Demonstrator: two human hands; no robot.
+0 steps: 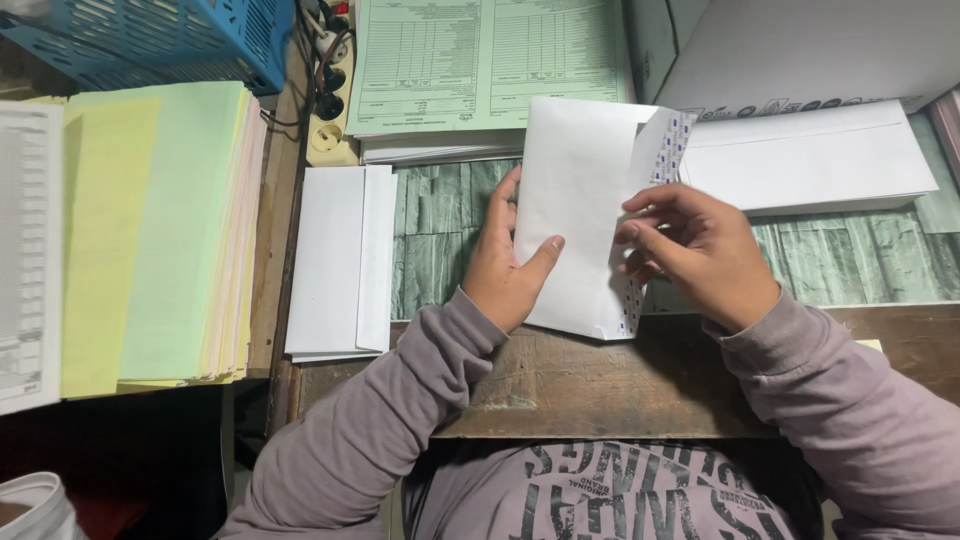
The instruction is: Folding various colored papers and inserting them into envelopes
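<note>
1. Left hand [503, 262]: grips the left edge of a white envelope [580, 215], thumb laid across its face and fingers curled behind; the hold is closed on the paper.
2. Right hand [695, 252]: fingertips pinch the envelope's right side, where the opened flap [668, 145] with its blue patterned lining begins; this hold too is closed on the envelope.
3. The envelope is held between both hands, tilted slightly, just above the near edge of the wooden desk [610, 375] and the green wood-grain mat [440, 225].
4. Left of the hands, lying flat on the desk and apart from them: a small stack of white envelopes [338, 265].
5. Behind the held envelope: a pile of green printed forms [480, 60], resting on white sheets.
6. To the right: a long white envelope stack [810, 160], partly under an open white box [800, 50].
7. Far left: a tall stack of pastel paper [160, 230] in yellow, green and pink, with a printed white sheet [28, 250] beside it.
8. Upper left: a blue plastic basket [160, 40] and a beige power strip [330, 115] with plugs in it.
9. Both forearms wear grey-mauve sleeves [400, 400].
</note>
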